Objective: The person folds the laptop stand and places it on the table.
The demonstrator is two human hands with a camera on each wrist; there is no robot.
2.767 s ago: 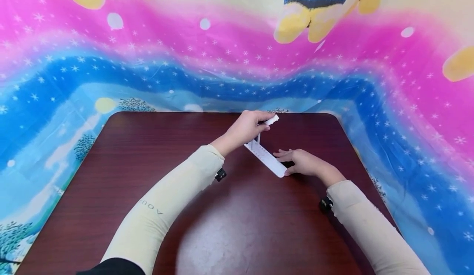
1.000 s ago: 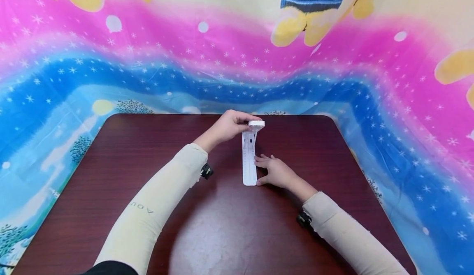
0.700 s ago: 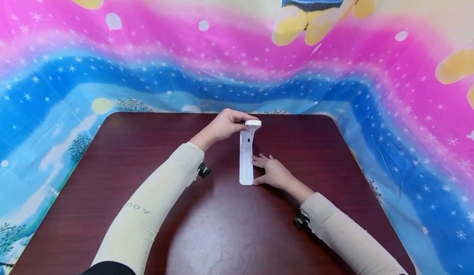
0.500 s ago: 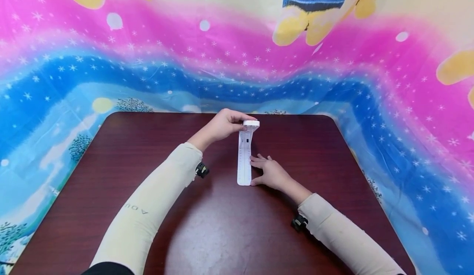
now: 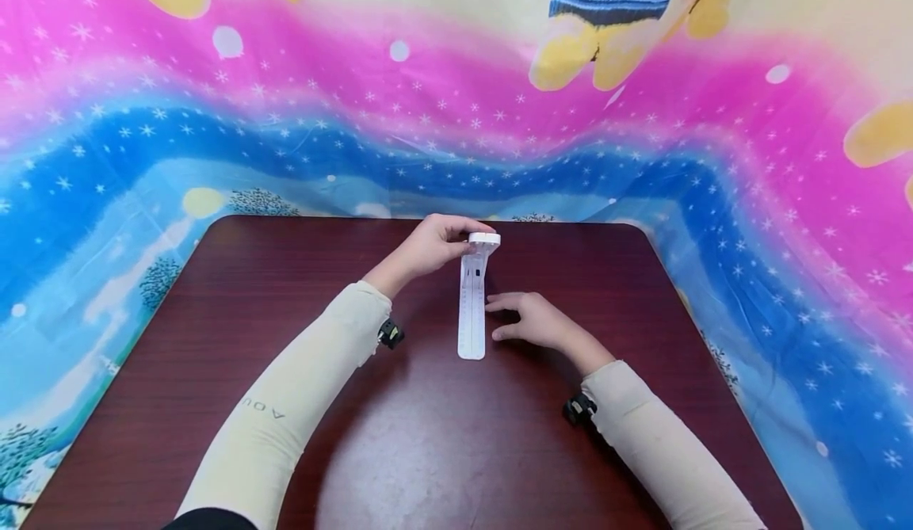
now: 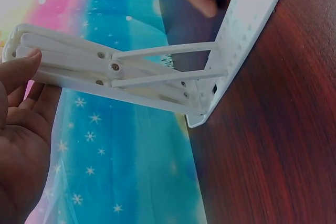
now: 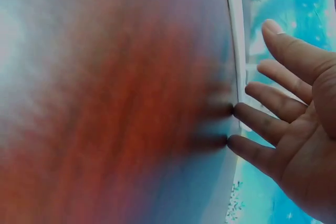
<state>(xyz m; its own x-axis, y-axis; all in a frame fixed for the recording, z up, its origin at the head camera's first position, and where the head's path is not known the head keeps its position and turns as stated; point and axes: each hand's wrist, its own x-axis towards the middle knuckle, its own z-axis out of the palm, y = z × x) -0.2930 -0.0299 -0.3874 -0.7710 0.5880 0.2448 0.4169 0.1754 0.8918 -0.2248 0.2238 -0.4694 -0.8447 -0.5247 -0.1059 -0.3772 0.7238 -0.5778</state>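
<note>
A white folding stand stands on the table, its long base pointing toward me. My left hand pinches the top end of its raised arm, thumb on the near face and fingers behind. In the left wrist view, two thin struts brace the arm against the base, which has rows of small bumps or holes. My right hand hovers just right of the base, fingers spread. From the right wrist view, that hand has straight, parted fingers and holds nothing.
The dark red-brown wooden table has rounded far corners. A colourful printed cloth hangs behind it and along both sides. Small black cameras sit on both wrists, over pale sleeves.
The stand has turned from a slant to point straight at me and shifted slightly left. My right hand has come off the base's edge; the left keeps its hold on top.
</note>
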